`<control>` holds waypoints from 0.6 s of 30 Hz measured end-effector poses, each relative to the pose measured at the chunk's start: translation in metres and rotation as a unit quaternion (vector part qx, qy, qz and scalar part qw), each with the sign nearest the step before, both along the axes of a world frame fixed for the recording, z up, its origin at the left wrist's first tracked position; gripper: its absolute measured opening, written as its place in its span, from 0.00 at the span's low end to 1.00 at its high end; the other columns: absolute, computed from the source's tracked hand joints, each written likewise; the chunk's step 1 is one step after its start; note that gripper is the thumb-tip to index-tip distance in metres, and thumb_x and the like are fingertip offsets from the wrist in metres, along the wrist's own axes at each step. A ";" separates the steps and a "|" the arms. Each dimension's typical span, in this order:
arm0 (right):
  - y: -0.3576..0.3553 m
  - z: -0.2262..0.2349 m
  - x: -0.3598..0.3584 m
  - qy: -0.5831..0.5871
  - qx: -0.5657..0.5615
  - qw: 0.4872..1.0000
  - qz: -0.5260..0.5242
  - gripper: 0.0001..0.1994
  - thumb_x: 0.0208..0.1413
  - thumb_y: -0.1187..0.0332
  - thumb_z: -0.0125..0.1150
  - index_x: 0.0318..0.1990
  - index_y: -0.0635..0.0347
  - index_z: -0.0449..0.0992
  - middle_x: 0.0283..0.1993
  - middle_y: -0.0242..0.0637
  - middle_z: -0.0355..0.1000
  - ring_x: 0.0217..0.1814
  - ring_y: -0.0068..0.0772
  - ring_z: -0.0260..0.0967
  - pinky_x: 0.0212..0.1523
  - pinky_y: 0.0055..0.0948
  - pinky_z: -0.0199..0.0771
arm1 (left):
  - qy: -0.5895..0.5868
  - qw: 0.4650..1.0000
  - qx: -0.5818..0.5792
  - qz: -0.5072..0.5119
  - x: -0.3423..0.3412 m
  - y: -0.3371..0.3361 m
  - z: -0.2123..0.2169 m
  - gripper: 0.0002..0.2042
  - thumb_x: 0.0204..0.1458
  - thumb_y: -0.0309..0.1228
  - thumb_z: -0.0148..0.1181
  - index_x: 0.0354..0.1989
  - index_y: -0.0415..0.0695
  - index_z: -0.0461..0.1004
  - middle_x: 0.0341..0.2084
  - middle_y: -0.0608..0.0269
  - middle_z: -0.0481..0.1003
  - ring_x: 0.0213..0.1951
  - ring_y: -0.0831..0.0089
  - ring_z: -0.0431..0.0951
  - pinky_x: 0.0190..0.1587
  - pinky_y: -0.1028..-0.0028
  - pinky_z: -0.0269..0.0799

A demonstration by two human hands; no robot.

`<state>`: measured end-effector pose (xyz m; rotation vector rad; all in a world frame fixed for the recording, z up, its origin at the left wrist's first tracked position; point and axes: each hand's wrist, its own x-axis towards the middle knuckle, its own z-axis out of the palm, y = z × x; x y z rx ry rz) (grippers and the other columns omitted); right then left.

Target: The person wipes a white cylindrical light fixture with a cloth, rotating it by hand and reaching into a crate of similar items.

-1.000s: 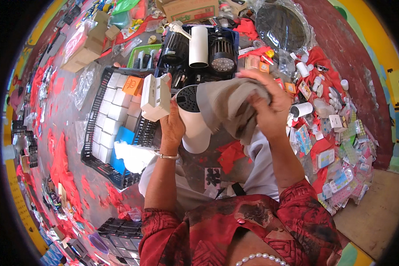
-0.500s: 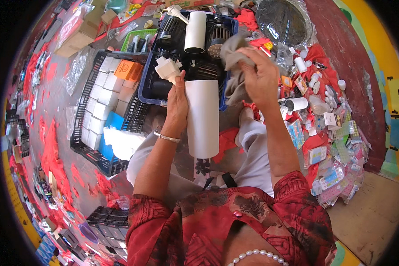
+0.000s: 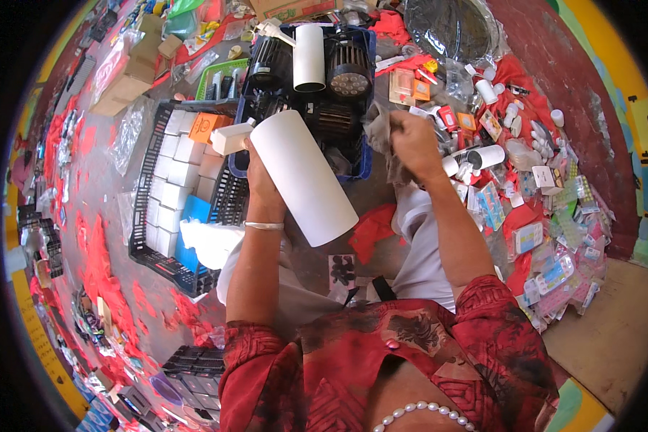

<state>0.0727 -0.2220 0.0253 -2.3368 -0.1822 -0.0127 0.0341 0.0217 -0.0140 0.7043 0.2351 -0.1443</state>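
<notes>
In front of me, a white cylindrical track light point(image 3: 302, 180) slants from upper left to lower right. My left hand point(image 3: 264, 183) is wrapped round it, the fingers mostly hidden behind the tube; a boxy white mount point(image 3: 232, 139) sticks out beside the hand. My right hand point(image 3: 416, 146) is closed on a crumpled grey-brown cloth point(image 3: 377, 133), held apart from the light. Beyond both hands stands a blue crate point(image 3: 367, 162) with several black lamps point(image 3: 349, 65) in it. Another white cylindrical light point(image 3: 309, 61) lies on top of them.
At the left, a black crate point(image 3: 138, 234) holds white boxes point(image 3: 173, 169) and an orange box point(image 3: 207, 127). A green basket point(image 3: 222, 75) sits behind it. Blister packs point(image 3: 547, 273) and small goods are heaped on the right. Red scraps point(image 3: 97, 266) litter the floor.
The track light has tilted, its upper end swinging left, and its mount has turned with my left hand. My right hand has dropped slightly with the cloth.
</notes>
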 end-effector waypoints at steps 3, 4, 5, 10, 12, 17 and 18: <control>-0.003 -0.006 0.010 0.198 0.369 0.906 -0.063 0.08 0.50 0.71 0.54 0.36 0.63 0.75 0.33 0.36 0.75 0.31 0.31 0.73 0.36 0.28 0.73 | -0.010 0.994 -0.107 -0.026 -0.004 -0.003 0.004 0.22 0.60 0.44 0.36 0.55 0.41 0.62 0.48 0.50 0.69 0.45 0.60 0.73 0.47 0.65 0.72; -0.003 0.000 0.006 0.268 0.459 0.845 -0.069 0.08 0.51 0.71 0.54 0.37 0.63 0.75 0.33 0.36 0.75 0.32 0.29 0.73 0.36 0.27 0.73 | -0.011 0.987 -0.159 -0.023 -0.002 -0.002 0.004 0.22 0.60 0.43 0.38 0.56 0.40 0.62 0.48 0.50 0.69 0.46 0.60 0.72 0.48 0.65 0.71; 0.002 0.007 0.000 0.337 0.539 0.768 -0.074 0.08 0.52 0.71 0.54 0.38 0.63 0.74 0.33 0.35 0.75 0.33 0.27 0.73 0.37 0.26 0.74 | -0.009 0.977 -0.211 -0.019 -0.001 -0.001 0.001 0.22 0.59 0.42 0.39 0.56 0.40 0.61 0.49 0.50 0.68 0.47 0.60 0.72 0.49 0.64 0.70; 0.015 -0.003 -0.009 0.352 0.597 0.719 -0.057 0.10 0.52 0.72 0.55 0.42 0.65 0.71 0.38 0.39 0.74 0.38 0.30 0.74 0.42 0.31 0.76 | -0.011 0.940 -0.341 -0.019 0.007 0.014 -0.013 0.23 0.59 0.40 0.40 0.57 0.36 0.59 0.52 0.50 0.66 0.50 0.61 0.69 0.52 0.64 0.68; 0.018 0.005 -0.006 0.311 0.612 0.727 -0.020 0.10 0.53 0.72 0.55 0.42 0.64 0.71 0.38 0.38 0.74 0.38 0.30 0.73 0.42 0.31 0.76 | -0.003 0.934 -0.357 -0.024 0.009 0.010 -0.010 0.23 0.59 0.40 0.40 0.57 0.35 0.59 0.52 0.50 0.66 0.50 0.61 0.69 0.52 0.65 0.68; 0.057 0.023 -0.002 0.065 0.362 0.920 0.136 0.12 0.53 0.66 0.55 0.43 0.61 0.74 0.43 0.35 0.74 0.45 0.33 0.70 0.46 0.27 0.69 | -0.014 0.989 -0.142 -0.047 0.005 -0.005 -0.030 0.24 0.60 0.43 0.36 0.57 0.37 0.58 0.51 0.49 0.66 0.50 0.59 0.70 0.50 0.64 0.70; 0.064 0.020 0.000 -0.030 0.257 0.946 0.198 0.12 0.52 0.64 0.55 0.42 0.58 0.75 0.43 0.34 0.74 0.46 0.39 0.70 0.47 0.29 0.68 | -0.005 0.992 -0.118 -0.038 0.006 -0.007 -0.032 0.26 0.60 0.46 0.34 0.58 0.39 0.57 0.52 0.49 0.65 0.50 0.58 0.69 0.50 0.63 0.70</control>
